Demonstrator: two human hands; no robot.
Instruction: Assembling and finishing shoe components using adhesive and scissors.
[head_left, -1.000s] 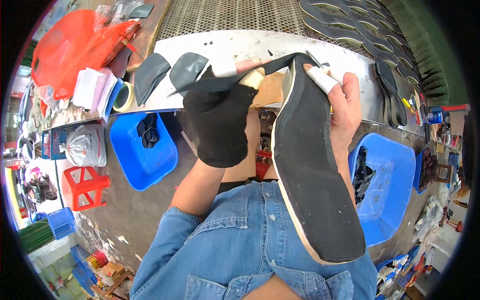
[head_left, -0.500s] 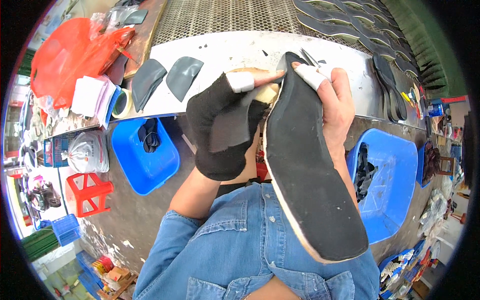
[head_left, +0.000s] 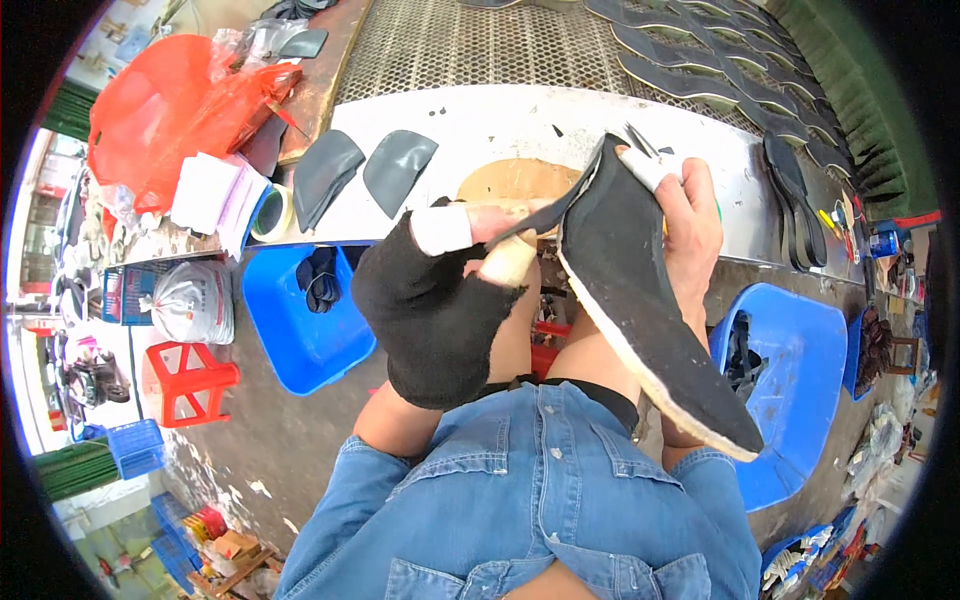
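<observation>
A long black shoe sole (head_left: 640, 270) with a pale edge is held up in front of me, tilted with its heel end low to the right. My right hand (head_left: 692, 225), its thumb wrapped in white tape, grips the sole near the upper end. My left hand (head_left: 430, 300) wears a black fingerless glove and has tape on the thumb. It pinches a dark flap (head_left: 548, 217) at the sole's upper left edge, which stands away from the sole. Two grey curved pieces (head_left: 330, 172) lie on the white worktop (head_left: 470, 115), near a round wooden board (head_left: 515, 180).
Pointed metal tips (head_left: 642, 140) show behind my right hand. More soles (head_left: 680, 80) lie on the mesh surface at the back. Blue tubs (head_left: 300, 350) stand below on both sides. A red stool (head_left: 190, 385) and a red bag (head_left: 160, 120) are at left.
The sole has turned more edge-on, and its heel end has risen. My left hand has moved down and left, drawing the dark flap out from the sole.
</observation>
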